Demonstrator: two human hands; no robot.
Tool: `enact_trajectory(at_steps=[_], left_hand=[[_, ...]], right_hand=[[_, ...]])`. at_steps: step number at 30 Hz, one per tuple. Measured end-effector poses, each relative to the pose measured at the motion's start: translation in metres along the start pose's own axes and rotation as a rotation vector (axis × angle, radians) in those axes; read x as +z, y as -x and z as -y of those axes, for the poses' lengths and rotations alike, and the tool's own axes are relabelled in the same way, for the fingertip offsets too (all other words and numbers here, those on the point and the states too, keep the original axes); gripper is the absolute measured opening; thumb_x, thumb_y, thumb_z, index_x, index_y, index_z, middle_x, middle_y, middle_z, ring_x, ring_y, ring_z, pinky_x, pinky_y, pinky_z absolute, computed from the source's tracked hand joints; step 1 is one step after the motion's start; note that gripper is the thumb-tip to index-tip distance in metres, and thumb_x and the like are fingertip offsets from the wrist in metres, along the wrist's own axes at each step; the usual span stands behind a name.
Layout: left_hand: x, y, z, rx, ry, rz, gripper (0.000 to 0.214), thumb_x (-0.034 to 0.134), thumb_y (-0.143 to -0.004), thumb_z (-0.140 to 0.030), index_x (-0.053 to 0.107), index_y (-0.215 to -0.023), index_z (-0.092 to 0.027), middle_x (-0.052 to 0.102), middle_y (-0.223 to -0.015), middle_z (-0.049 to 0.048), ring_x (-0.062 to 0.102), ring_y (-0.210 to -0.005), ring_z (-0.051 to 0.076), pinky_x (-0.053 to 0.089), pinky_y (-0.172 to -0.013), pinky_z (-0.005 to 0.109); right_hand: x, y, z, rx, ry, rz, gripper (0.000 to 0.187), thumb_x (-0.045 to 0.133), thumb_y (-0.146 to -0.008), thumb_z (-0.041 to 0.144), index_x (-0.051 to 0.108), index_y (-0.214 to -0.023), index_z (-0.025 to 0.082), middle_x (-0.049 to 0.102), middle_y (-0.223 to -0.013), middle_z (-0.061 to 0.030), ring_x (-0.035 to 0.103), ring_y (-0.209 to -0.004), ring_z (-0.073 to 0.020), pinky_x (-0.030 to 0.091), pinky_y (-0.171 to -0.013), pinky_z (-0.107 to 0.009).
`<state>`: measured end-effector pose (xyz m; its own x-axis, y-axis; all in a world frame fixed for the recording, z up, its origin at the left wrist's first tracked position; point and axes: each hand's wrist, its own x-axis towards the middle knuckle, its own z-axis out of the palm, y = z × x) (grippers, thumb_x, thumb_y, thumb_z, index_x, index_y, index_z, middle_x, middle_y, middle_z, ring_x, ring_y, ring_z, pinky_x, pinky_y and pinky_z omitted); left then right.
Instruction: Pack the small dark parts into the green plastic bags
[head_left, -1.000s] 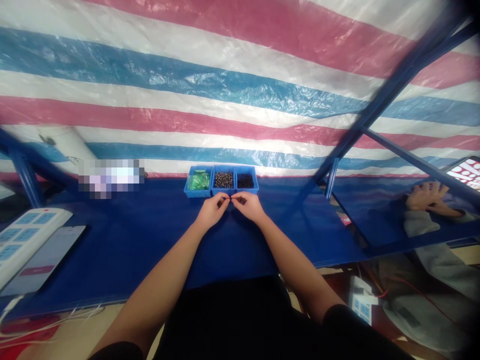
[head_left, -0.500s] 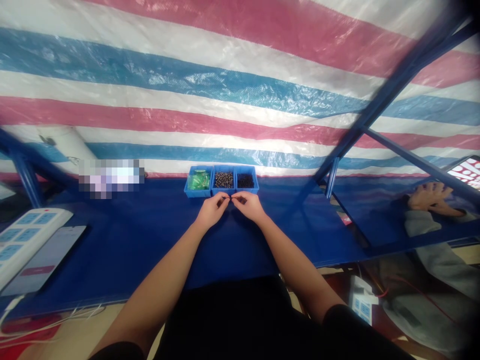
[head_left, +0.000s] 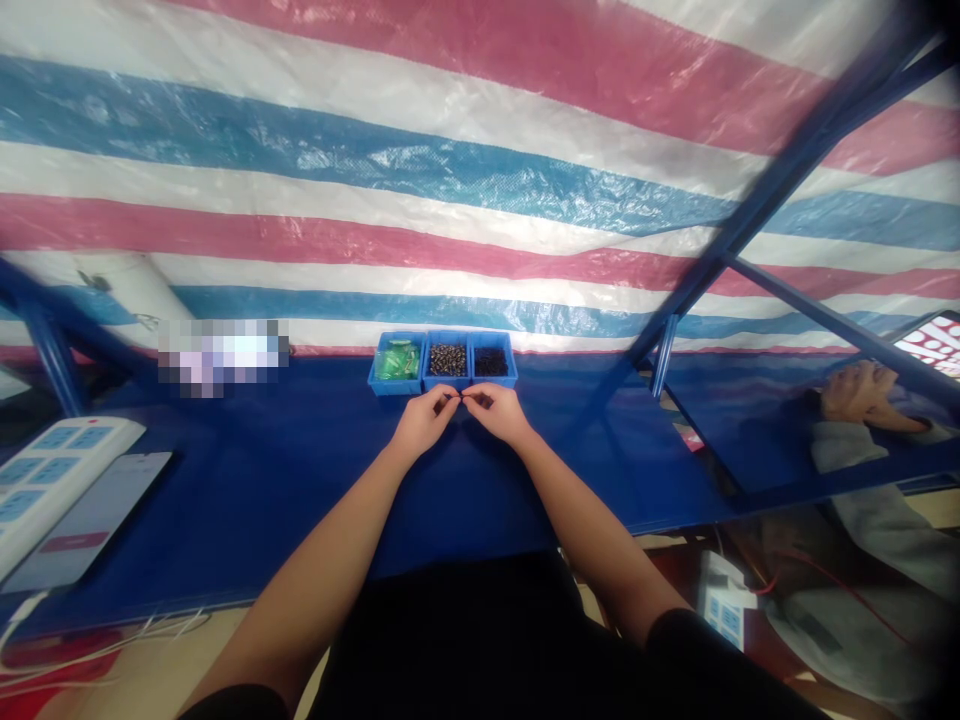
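Observation:
My left hand (head_left: 426,418) and my right hand (head_left: 496,410) meet fingertip to fingertip just in front of three blue bins. Each hand is closed in a pinch. A tiny dark bit shows between the fingertips, too small to name. Behind the hands, the middle bin (head_left: 448,383) holds many small metallic-looking parts (head_left: 448,359). The right bin (head_left: 507,381) contains small black pieces (head_left: 490,361). In the left bin (head_left: 396,388) lies a green, shiny plastic bag or packets (head_left: 398,360).
A white power strip (head_left: 71,440) and a phone (head_left: 97,515) with a cable lie at the left of the blue table (head_left: 315,540). Blue metal bars (head_left: 694,270) rise at the right. Beyond them are another person's hands (head_left: 859,393). Striped sheeting (head_left: 450,170) hangs behind.
My hands hold nearly the same place and pinch. At the right, the other person's hands have shifted slightly.

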<state>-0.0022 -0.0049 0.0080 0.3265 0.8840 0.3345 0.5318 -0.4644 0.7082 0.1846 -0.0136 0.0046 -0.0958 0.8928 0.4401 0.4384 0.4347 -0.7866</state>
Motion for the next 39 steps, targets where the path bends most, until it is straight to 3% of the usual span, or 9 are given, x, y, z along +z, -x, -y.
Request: enact_trajectory(at_steps=[8, 17, 35, 39], left_hand=[[0.0012, -0.0005, 0.0017, -0.009, 0.024, -0.009, 0.029, 0.051, -0.091, -0.046, 0.061, -0.106, -0.023, 0.063, -0.072, -0.0032, 0.059, -0.064, 0.013, 0.046, -0.067, 0.024], [0.0009, -0.0004, 0.0019, 0.011, 0.016, -0.005, 0.030, 0.048, -0.093, -0.047, 0.064, -0.099, -0.022, 0.068, -0.079, -0.0006, 0.061, -0.065, 0.014, 0.046, -0.066, 0.025], [0.0027, -0.0011, 0.0054, 0.018, 0.042, -0.066, 0.029, 0.050, -0.092, -0.046, 0.060, -0.105, -0.022, 0.060, -0.067, -0.0036, 0.056, -0.059, 0.013, 0.045, -0.063, 0.025], [0.0023, -0.0012, 0.0052, 0.021, 0.044, -0.062, 0.027, 0.049, -0.092, -0.046, 0.060, -0.099, -0.022, 0.060, -0.067, -0.0034, 0.056, -0.058, 0.013, 0.044, -0.062, 0.024]], right_hand=[[0.0008, 0.0000, -0.0023, -0.014, -0.008, -0.007, 0.019, 0.062, -0.082, 0.029, 0.074, -0.094, 0.020, 0.073, -0.085, -0.0043, 0.065, -0.071, -0.0155, 0.054, -0.068, -0.028], [0.0006, -0.0003, 0.0004, -0.021, -0.022, -0.025, 0.019, 0.064, -0.080, 0.027, 0.074, -0.094, 0.020, 0.073, -0.085, -0.0042, 0.065, -0.069, -0.0151, 0.054, -0.067, -0.027], [-0.0004, -0.0010, 0.0018, -0.029, -0.028, -0.090, 0.020, 0.065, -0.081, 0.030, 0.074, -0.095, 0.020, 0.074, -0.088, -0.0051, 0.067, -0.071, -0.0163, 0.056, -0.068, -0.029], [0.0004, -0.0013, 0.0008, -0.037, -0.034, -0.096, 0.020, 0.065, -0.081, 0.030, 0.074, -0.095, 0.020, 0.074, -0.087, -0.0051, 0.066, -0.070, -0.0162, 0.056, -0.067, -0.029]])
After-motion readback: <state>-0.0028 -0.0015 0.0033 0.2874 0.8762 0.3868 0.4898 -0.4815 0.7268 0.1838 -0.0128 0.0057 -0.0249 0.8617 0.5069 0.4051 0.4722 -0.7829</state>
